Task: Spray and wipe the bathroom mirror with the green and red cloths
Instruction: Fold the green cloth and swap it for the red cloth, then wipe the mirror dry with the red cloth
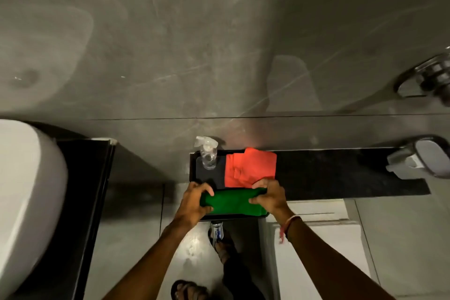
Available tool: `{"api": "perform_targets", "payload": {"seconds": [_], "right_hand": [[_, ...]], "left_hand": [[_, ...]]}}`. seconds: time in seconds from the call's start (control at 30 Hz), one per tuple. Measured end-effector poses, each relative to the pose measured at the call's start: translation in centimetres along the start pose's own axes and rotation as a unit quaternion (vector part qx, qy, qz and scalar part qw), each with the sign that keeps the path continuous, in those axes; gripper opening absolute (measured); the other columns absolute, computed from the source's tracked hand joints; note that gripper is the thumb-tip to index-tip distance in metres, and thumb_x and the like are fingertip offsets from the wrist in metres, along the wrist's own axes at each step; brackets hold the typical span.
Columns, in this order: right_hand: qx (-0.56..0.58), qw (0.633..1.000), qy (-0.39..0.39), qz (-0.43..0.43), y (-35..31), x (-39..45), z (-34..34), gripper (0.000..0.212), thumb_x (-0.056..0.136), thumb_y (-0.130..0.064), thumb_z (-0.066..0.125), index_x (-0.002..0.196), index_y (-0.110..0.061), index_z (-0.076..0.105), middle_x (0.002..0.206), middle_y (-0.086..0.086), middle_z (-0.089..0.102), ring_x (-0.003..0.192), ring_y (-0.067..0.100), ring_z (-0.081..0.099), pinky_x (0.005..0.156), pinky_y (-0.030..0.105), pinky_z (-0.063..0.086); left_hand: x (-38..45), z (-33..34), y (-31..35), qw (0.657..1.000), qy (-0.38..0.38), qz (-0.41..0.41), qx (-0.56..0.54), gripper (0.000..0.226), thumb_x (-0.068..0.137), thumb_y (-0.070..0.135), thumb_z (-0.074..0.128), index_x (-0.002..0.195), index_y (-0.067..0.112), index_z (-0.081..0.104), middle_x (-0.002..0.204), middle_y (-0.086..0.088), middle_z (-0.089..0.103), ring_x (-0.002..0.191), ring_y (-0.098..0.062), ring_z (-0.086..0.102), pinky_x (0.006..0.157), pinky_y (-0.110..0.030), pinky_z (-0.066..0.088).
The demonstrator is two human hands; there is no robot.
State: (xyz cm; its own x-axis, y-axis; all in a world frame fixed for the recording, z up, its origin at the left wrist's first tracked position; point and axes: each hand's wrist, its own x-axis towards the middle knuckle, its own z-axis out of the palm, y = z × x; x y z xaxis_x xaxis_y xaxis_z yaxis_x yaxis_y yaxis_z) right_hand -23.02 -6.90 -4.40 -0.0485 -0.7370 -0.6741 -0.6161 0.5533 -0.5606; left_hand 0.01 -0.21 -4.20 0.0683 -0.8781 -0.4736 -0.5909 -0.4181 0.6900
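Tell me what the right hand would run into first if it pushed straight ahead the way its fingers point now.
Most likely the red cloth. The right hand grips one end of the green cloth, fingers aimed toward the wall, and the red one lies directly beyond them on the tray. Whether the hand would skim above it is unclear.

Basin: I see a white basin (29,192) at the left edge, sitting on a dark counter (80,202).
Ledge: a black stone ledge (341,173) runs along the foot of the wall to the right.
Holder: a grey and white holder (418,161) sits at the ledge's far right end.
Fitting: a chrome fitting (428,78) shows blurred above it.
Floor: pale tiles (136,238); I make out sandalled feet (190,290) below.
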Motion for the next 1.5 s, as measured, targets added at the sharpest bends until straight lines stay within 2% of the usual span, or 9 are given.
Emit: {"api": "perform_targets", "payload": {"seconds": [0.27,0.47,0.67,0.87,0.97,1.07,1.23,1.33,1.5], "right_hand": [[0.056,0.965,0.255,0.004,-1.7,0.4,-0.4,0.079,0.081,-0.044,0.091,0.135,0.004,0.059,0.139,0.032,0.061,0.134,0.049,0.056,0.110,0.053,0.048],[0.051,0.982,0.178,0.035,-2.0,3.1,-2.6,0.065,0.083,-0.020,0.092,0.135,0.009,0.067,0.138,0.036,0.070,0.130,0.051,0.066,0.107,0.050,0.054],[0.020,0.976,0.200,-0.084,-4.1,0.7,-2.1,0.049,0.079,-0.019,0.071,0.110,0.019,0.073,0.105,0.041,0.076,0.099,0.054,0.075,0.076,0.042,0.048],[-0.091,0.959,0.123,-0.237,-10.5,-7.1,-8.9,0.034,0.084,0.016,0.074,0.117,0.012,0.077,0.116,0.035,0.076,0.109,0.044,0.074,0.088,0.038,0.049],[-0.139,0.926,0.023,-0.350,-17.1,-12.7,-13.6,0.028,0.078,0.015,0.085,0.101,-0.003,0.083,0.097,0.017,0.081,0.090,0.016,0.071,0.081,0.033,0.048],[-0.135,0.859,-0.054,-0.491,-26.6,-21.3,-15.7,0.042,0.072,-0.006,0.096,0.104,-0.025,0.076,0.096,-0.026,0.079,0.090,-0.016,0.068,0.089,0.014,0.053],[-0.065,0.759,-0.070,-0.644,-41.1,-32.5,-12.9,0.053,0.080,0.002,0.090,0.114,-0.031,0.065,0.103,-0.006,0.082,0.089,0.002,0.072,0.088,0.019,0.060],[-0.051,0.682,0.050,-0.728,-47.8,-38.5,-10.3,0.054,0.080,-0.007,0.091,0.124,-0.026,0.068,0.122,0.012,0.075,0.106,0.018,0.073,0.099,0.029,0.061],[-0.046,0.528,0.244,-0.812,-55.9,-46.3,-10.4,0.050,0.087,-0.025,0.085,0.134,-0.016,0.069,0.132,0.005,0.066,0.126,0.024,0.064,0.109,0.032,0.050]], "left_hand": [[-0.1,-3.7,-1.4,0.917,0.215,0.090,0.324,0.075,0.087,0.069,0.049,0.141,0.017,0.052,0.142,-0.022,0.054,0.127,-0.039,0.055,0.103,-0.052,0.044],[0.4,-5.2,-2.4,0.881,0.215,0.091,0.411,0.095,0.087,0.083,0.022,0.162,0.025,0.014,0.170,-0.022,0.007,0.158,-0.038,0.011,0.121,-0.068,0.015],[-0.8,-6.8,-2.2,0.861,0.231,0.089,0.444,0.094,0.083,0.089,0.022,0.161,0.036,0.012,0.171,-0.018,0.008,0.157,-0.045,0.006,0.115,-0.078,0.006],[-4.7,-12.7,3.5,0.855,0.261,0.141,0.425,0.088,0.084,0.086,0.030,0.159,0.039,0.023,0.170,-0.015,0.018,0.154,-0.049,0.013,0.115,-0.079,0.010],[-7.5,-17.4,8.7,0.878,0.286,0.247,0.295,0.072,0.095,0.072,0.031,0.155,0.033,0.036,0.157,-0.013,0.048,0.150,-0.032,0.038,0.120,-0.062,0.029],[-12.0,-23.4,15.9,0.921,0.233,0.281,-0.133,0.047,0.103,0.053,0.037,0.140,0.033,0.057,0.127,0.004,0.073,0.126,-0.005,0.062,0.114,-0.031,0.042],[-20.1,-30.5,23.4,0.747,0.116,0.274,-0.594,0.044,0.070,0.052,0.060,0.092,0.024,0.085,0.092,-0.001,0.084,0.084,-0.014,0.080,0.081,-0.032,0.065],[-24.0,-34.6,24.6,0.612,0.137,0.306,-0.716,0.077,0.064,0.048,0.074,0.124,0.002,0.070,0.122,-0.023,0.074,0.114,-0.040,0.070,0.101,-0.058,0.054],[-29.0,-44.6,26.7,0.537,0.197,0.392,-0.721,0.073,0.092,0.060,0.042,0.137,0.006,0.061,0.134,-0.033,0.063,0.121,-0.058,0.059,0.108,-0.075,0.034]]}}
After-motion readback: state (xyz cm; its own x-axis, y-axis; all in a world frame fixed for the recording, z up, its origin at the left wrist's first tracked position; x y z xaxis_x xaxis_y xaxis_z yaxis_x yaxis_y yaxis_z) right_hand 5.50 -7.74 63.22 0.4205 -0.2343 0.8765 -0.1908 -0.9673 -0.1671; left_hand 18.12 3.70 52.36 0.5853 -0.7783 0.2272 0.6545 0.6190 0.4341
